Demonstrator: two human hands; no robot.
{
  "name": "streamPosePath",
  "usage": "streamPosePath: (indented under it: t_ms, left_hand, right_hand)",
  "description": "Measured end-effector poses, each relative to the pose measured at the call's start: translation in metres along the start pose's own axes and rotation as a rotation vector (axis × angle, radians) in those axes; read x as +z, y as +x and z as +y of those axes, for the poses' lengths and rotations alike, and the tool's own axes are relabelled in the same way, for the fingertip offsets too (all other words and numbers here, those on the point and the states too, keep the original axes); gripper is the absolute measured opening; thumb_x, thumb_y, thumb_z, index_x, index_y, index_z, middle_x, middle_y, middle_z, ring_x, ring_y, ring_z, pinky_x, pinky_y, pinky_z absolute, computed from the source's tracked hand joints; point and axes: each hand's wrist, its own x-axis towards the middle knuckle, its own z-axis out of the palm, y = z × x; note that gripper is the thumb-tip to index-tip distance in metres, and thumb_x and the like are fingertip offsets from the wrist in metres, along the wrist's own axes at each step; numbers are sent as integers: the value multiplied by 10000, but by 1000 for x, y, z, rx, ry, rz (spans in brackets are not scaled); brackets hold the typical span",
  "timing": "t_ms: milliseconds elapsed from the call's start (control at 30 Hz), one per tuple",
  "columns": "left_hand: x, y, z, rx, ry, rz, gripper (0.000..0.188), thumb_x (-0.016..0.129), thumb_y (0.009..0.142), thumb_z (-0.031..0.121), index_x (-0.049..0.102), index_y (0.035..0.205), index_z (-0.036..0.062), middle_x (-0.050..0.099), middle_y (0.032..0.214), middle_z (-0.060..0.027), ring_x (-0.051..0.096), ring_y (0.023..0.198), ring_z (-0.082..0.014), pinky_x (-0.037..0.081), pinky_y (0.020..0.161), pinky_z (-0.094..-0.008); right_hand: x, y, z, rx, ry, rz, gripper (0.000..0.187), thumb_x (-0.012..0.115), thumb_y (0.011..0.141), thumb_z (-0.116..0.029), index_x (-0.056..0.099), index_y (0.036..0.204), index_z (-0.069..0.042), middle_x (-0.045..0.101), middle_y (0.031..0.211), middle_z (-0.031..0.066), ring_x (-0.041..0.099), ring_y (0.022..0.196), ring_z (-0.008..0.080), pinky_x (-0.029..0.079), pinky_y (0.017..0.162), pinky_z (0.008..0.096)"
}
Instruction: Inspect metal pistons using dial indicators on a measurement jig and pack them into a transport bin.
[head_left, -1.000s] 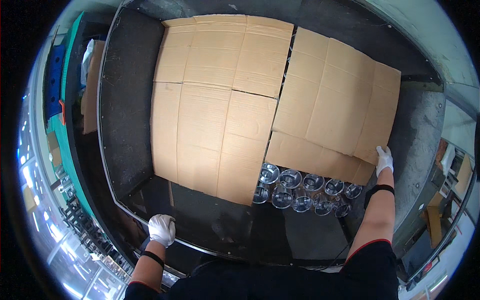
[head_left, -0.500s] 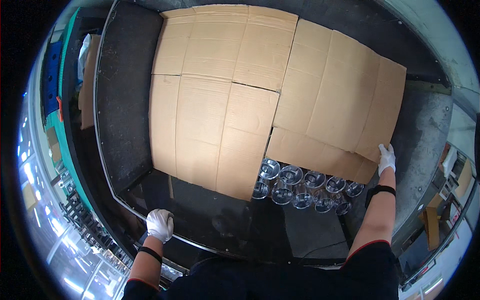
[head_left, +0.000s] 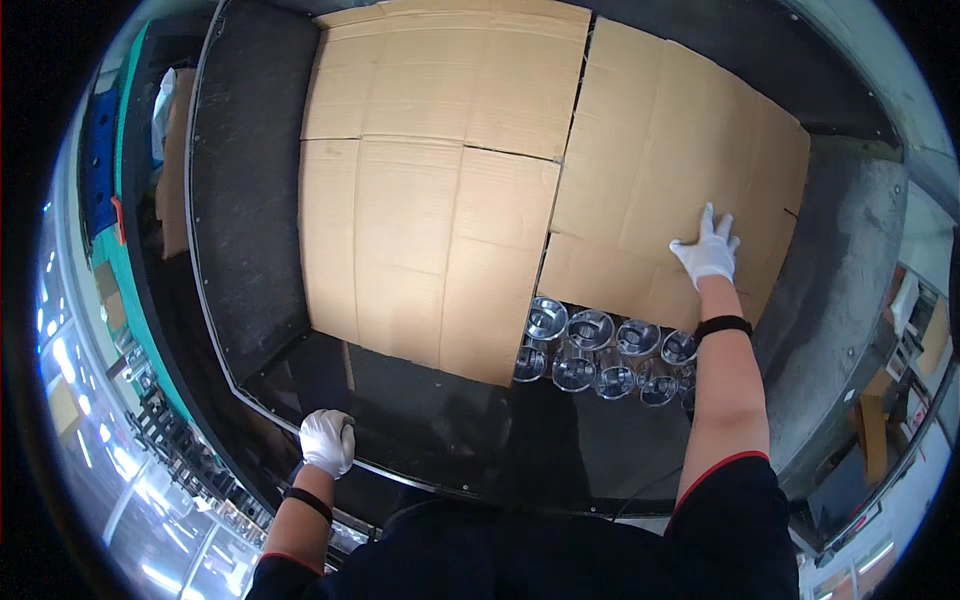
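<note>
My right hand point(head_left: 708, 249), in a white glove, lies with its fingers spread on a brown cardboard sheet point(head_left: 640, 130) at the right. Below that sheet's near edge, clear glass jars or cups point(head_left: 590, 328) stand in two visible rows; my forearm hides some of them. My left hand point(head_left: 327, 442), gloved too, is closed over the metal rim point(head_left: 400, 478) of the dark bin at the near left. More cardboard point(head_left: 420, 220) covers the left part, with narrow gaps between the sheets.
Dark side walls point(head_left: 250, 190) enclose the cardboard, and a grey wall point(head_left: 835, 260) rises at the right. Outside on the left are a teal edge point(head_left: 140, 290) and rows of metal parts point(head_left: 175, 450). Boxes point(head_left: 872, 435) stand outside at the right.
My right hand has let go of the cardboard's right corner and moved left and farther away, now flat on the sheet. My left hand keeps its hold on the rim.
</note>
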Motion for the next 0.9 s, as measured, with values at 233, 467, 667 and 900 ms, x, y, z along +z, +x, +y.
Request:
streamPosePath:
  t_ms: [233, 467, 667, 900]
  left_hand:
    - [4, -1, -1, 38, -21, 23, 139, 591, 748, 159, 699, 782, 77, 688, 817, -142, 642, 833, -363, 506, 795, -478]
    - [-11, 7, -4, -28, -5, -180, 212, 605, 822, 250, 724, 925, 108, 699, 920, -174, 665, 907, -360, 529, 843, -458]
    - [-72, 28, -79, 130, -438, -194, 294, 613, 893, 253, 683, 1087, 44, 685, 1080, -194, 651, 1041, -351, 521, 909, -413]
    - [-227, 44, -244, 226, -522, 293, 323, 599, 911, 249, 649, 1152, 39, 691, 1128, -150, 657, 1072, -280, 504, 942, -368]
  right_hand:
    - [-6, -73, -89, -403, -172, -94, 779, 618, 888, -392, 200, 1544, -367, 89, 1638, 88, 136, 1446, 508, 197, 1166, 591]
    - [-11, -99, -113, -301, 23, -238, 608, 545, 919, -406, 393, 1484, -240, 308, 1568, 120, 371, 1384, 380, 361, 1115, 465]
    - [-7, -230, -50, -455, 328, -202, 541, 573, 896, -393, 549, 1341, -86, 585, 1285, 235, 537, 1214, 388, 419, 1037, 444]
    - [-22, -401, 5, 48, 702, 110, 409, 618, 940, -205, 587, 1310, -36, 635, 1281, 161, 600, 1174, 239, 445, 998, 346]
